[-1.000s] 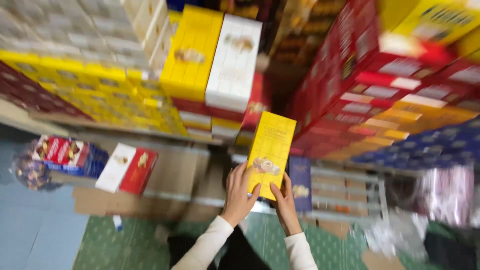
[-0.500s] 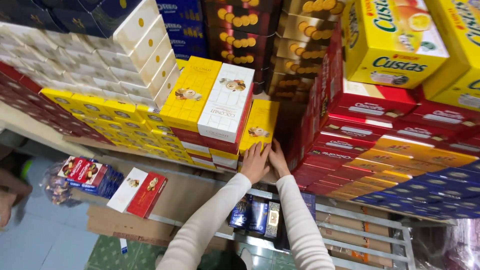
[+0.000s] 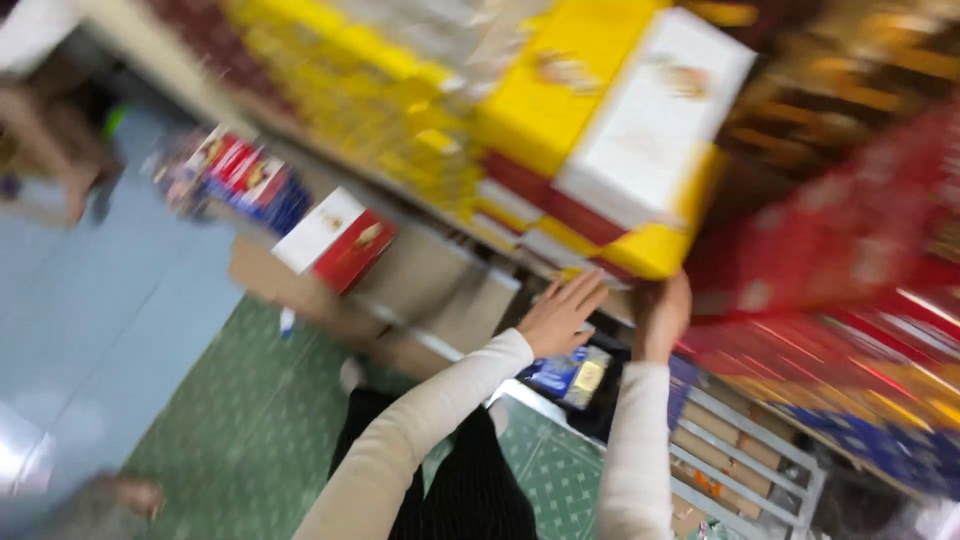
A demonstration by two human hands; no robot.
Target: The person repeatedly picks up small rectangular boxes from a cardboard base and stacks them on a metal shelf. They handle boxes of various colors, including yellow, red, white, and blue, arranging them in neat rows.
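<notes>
Shelf stock, viewed from above and heavily motion-blurred. Left hand (image 3: 562,312): fingers spread and extended flat, palm lifted toward the underside of the stacked boxes at the front edge of the shelf (image 3: 300,165); it holds nothing, and whether the fingertips touch the stack cannot be told. Right hand (image 3: 660,310): raised just beside the left, fingers curled up against the lower end of a yellow box (image 3: 655,245) that sits at the bottom front of the stack, partly tucked under the boxes above; whether the fingers grip the box or only press against it cannot be told. Directly above it: a white box (image 3: 650,125) with a small picture on its face, lying tilted on top of the stack, and beside that a larger yellow box (image 3: 560,95). Between these and the lower yellow box: thin red and white box edges, layered. To the right of the hands: a blurred mass of red boxes (image 3: 850,250), with blue ones below. Further left along the shelf: rows of small yellow boxes. Below the shelf edge: a red-and-white box (image 3: 335,240) resting on brown cartons, and a cluster of red-and-blue packages (image 3: 240,175) beyond it. Both sleeves cream-coloured. Underfoot: green patterned floor (image 3: 250,400).
</notes>
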